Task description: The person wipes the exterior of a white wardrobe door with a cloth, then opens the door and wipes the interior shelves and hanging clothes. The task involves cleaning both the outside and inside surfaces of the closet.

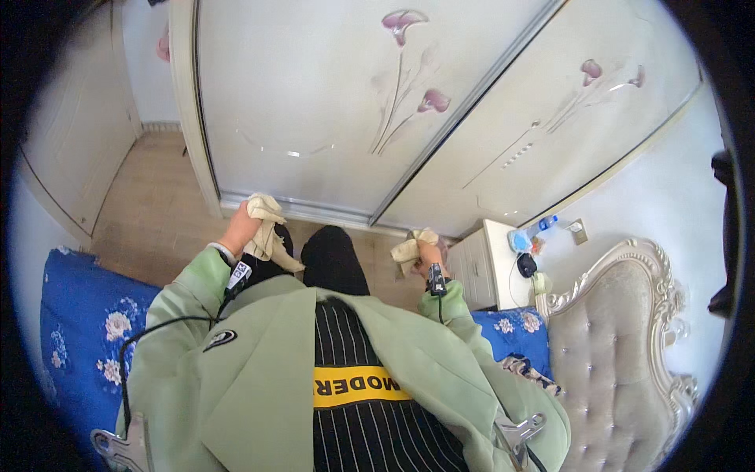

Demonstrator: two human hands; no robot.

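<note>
My left hand [241,228] is closed around a crumpled beige cloth [271,228], its lower end hanging down beside my left knee. Out to the right, my right hand [429,256] grips a second bunched beige cloth [410,248], near the nightstand. The two cloths are apart, and my black-trousered knees [334,256] are between them. Whether the cloths are rags, towels or garments I cannot tell. Small black devices with cables are fixed at both my wrists.
A white wardrobe with sliding doors [314,102] and purple flower patterns stands ahead. At right are a white nightstand [502,271] with a blue-capped bottle [544,225] and a tufted headboard [594,354]. Blue floral bedding [86,322] lies on both sides of me. A door [75,118] is at far left.
</note>
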